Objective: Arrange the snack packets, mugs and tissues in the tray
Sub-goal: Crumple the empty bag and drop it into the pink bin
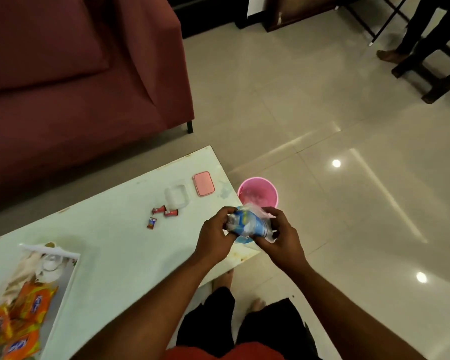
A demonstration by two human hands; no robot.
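I grip the crumpled blue packet [250, 224] two-handed.
Left hand [216, 236] at nine o'clock, right hand [279, 239] at three, fingers pinching it.

The orange snack packets [29, 315] in the tray [63, 302] carry blue-and-white brand marks — too blurred to read — and no other lettering anywhere is legible.

The pale glossy rectangular bench [109, 245] carries a white tray [63, 289] at its left edge, three small red wrapped sweets [164, 213] mid-surface, and, near the far right corner, what looks like a clear plastic container [177, 197] beside a pink rectangular lid [203, 183].
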